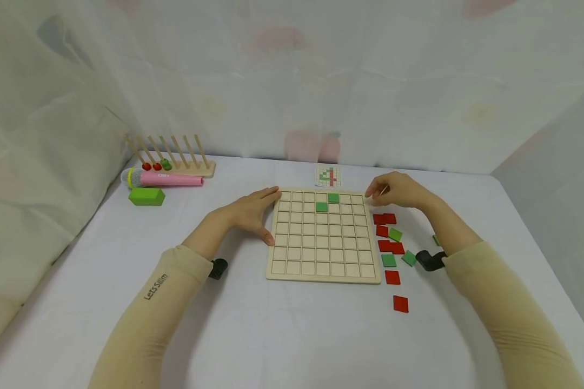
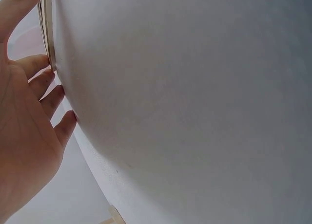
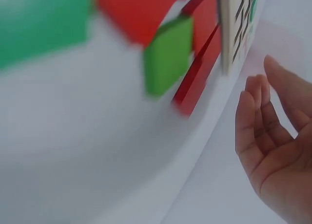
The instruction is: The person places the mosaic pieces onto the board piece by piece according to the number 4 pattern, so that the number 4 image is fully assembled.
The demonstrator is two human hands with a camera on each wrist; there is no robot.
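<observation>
Grid board lies flat near the middle of a white-covered table, two green tiles set in its squares, one in the far row, the other diagonally nearer in the second. A person's left hand, fingers and thumb spread straight, touches the left edge from the far corner partway down, its grip released. Just beside the far right corner, the right hand is loosely bent and grasps nothing. Red tiles and loose green tiles crowd the right edge, some overlapping, one red piece lying past the line of the near edge. A patterned card sits just beyond the far edge. White cloth stretches wide before the near edge, and from the left hand to a green block, a pink microphone and a peg rack.
</observation>
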